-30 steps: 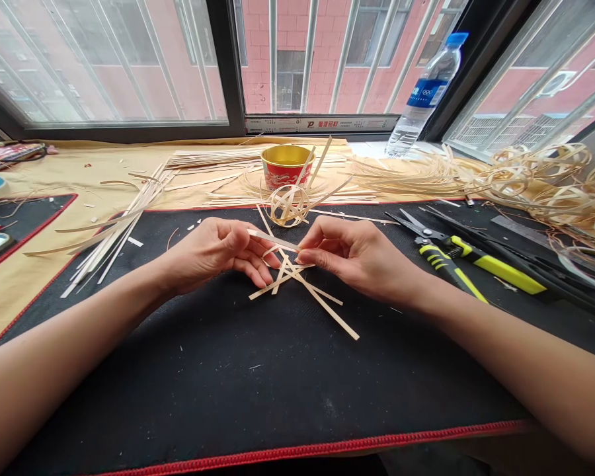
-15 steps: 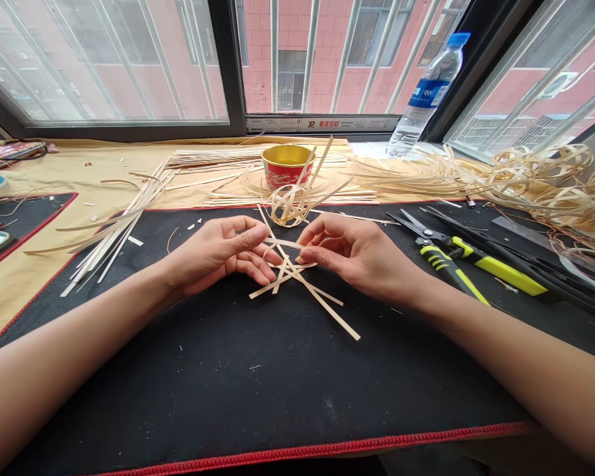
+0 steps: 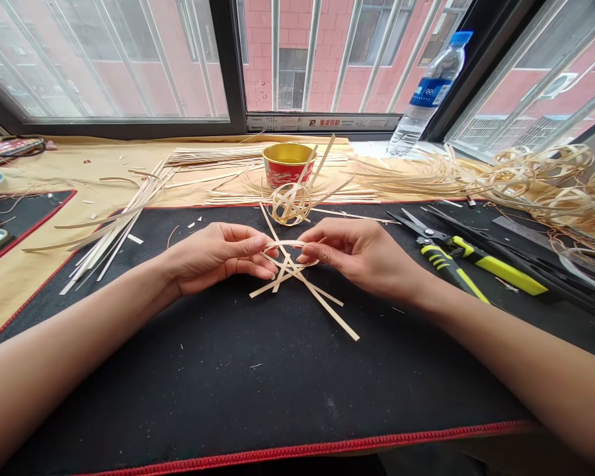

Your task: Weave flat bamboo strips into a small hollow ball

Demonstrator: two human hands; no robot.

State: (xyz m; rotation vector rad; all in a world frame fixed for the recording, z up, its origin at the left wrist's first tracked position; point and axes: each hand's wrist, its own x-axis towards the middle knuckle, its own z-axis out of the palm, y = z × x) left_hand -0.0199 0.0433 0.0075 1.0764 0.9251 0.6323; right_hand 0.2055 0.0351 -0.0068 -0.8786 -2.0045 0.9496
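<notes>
Curved round from a raised, slanting end a second earlier into a strip loop (image 3: 291, 243), pinched between the fingertips of left hand (image 3: 223, 258) and right hand (image 3: 352, 251), amid crossed strips (image 3: 333, 313) on black mat (image 3: 277, 383); apparently shaping the curve, calling next for even pressure.

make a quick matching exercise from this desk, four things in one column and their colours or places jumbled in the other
1. bottle
2. bowl
3. shears
4. bent strip

A. red outside, gold inside
B. between the left hand and the right hand
C. blue cap
D. yellow and black handles

Pairs: 1-C, 2-A, 3-D, 4-B
</notes>
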